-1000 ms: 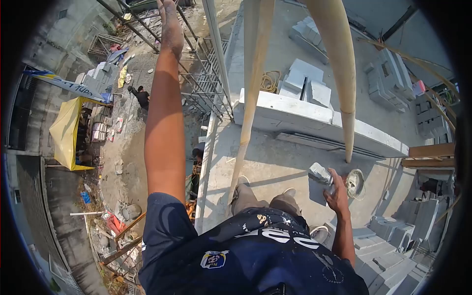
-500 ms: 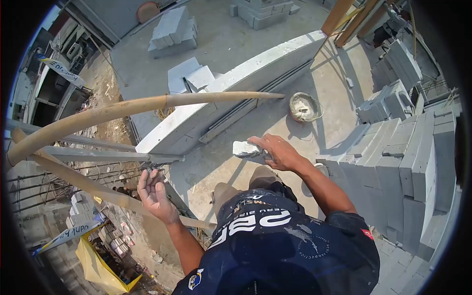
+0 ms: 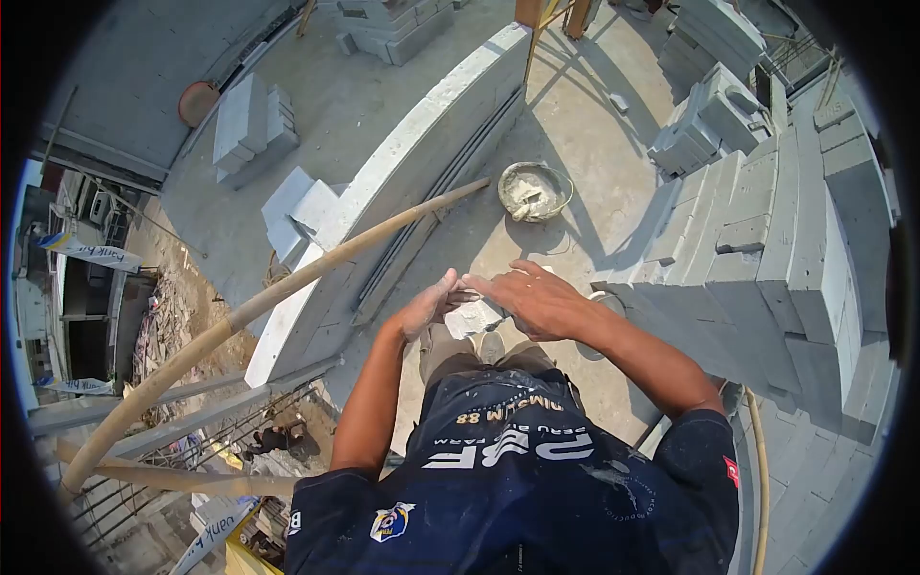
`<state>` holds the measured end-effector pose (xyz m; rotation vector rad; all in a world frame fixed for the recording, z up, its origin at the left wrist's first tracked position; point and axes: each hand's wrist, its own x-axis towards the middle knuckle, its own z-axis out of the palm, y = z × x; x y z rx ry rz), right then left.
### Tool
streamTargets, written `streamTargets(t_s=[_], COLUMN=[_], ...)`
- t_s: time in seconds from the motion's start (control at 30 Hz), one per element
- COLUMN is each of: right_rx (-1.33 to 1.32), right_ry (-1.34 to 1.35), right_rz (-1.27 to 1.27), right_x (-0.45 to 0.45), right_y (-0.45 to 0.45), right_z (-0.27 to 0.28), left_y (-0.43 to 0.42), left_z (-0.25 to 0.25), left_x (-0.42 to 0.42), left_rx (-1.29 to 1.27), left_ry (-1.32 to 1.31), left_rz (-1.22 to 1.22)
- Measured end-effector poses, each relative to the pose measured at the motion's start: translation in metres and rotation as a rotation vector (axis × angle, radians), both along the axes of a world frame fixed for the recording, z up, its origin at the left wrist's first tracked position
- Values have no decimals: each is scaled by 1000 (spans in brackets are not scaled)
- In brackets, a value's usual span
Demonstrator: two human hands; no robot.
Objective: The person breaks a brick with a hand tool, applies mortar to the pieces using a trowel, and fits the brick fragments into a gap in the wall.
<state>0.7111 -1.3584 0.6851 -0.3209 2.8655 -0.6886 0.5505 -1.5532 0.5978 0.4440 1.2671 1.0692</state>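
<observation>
"While we look down over the dark shirt (image 3: 517,470), what do we make of the floor (image 3: 613,163)?"

"We see dusty concrete, sunlit around the middle of the frame and crossed by shadows toward the top. On it, just above the centre, stands a bucket (image 3: 527,218) with pale mix (image 3: 537,195) inside."

"And what closes the space in?"

"We have a curved low wall (image 3: 407,163) running from the top centre down to the left. Grey stacked blocks (image 3: 767,249) fill much of the right side. Beyond the wall, at the upper left, we find a smaller block pile (image 3: 244,125) and a round reddish thing (image 3: 198,103) that we cannot identify."

"That long pole (image 3: 227,329)?"

"It slants from near the bucket to the lower left, passing in front of the wall. At the lower left we look down to rough ground, where we make out another person (image 3: 273,436), small and dark."

"Where do we place the block piece (image 3: 472,318)?"

"At the centre of the frame, its pale face showing, between the two hands."

"How are they set?"

"The left hand (image 3: 428,305) bends in with fingers by its upper edge; the right hand (image 3: 537,302) lies back upward beside it, fingers stretched toward the left. We cannot tell which one grips it: the undersides are hidden."
</observation>
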Motion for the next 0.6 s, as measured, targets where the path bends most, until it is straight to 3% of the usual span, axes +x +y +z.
streamTargets(t_s=[0.07,0.1,0.17,0.23,0.3,0.43,0.47,0.57,0.6], right_rx=[-2,3,28,81,70,60,2,-51,-27], right_ry=[61,136,175,38,87,-9,-6,-157,-175], right_rz=[0,24,14,114,97,91,42,42,54], right_x=[1,-1,-12,-28,-47,-88,-97,-135,-146], right_y=[5,8,17,29,42,73,82,107,115], right_z=[-14,-22,-35,-47,-59,-97,-105,-124,-128], left_y=[26,44,77,97,119,143,151,156,161], left_z=[-37,-22,3,-42,-61,-94,-102,-199,-210], left_x=[-11,-11,-11,-20,-28,-50,-58,-71,-79], left_rx=[-63,-60,-290,-271,-289,-335,-471,-434,-414], left_ry=[-103,-108,-243,-362,-503,-409,-366,-567,-653], left_rz=[-186,-203,-175,-185,-117,22,76,49,31])
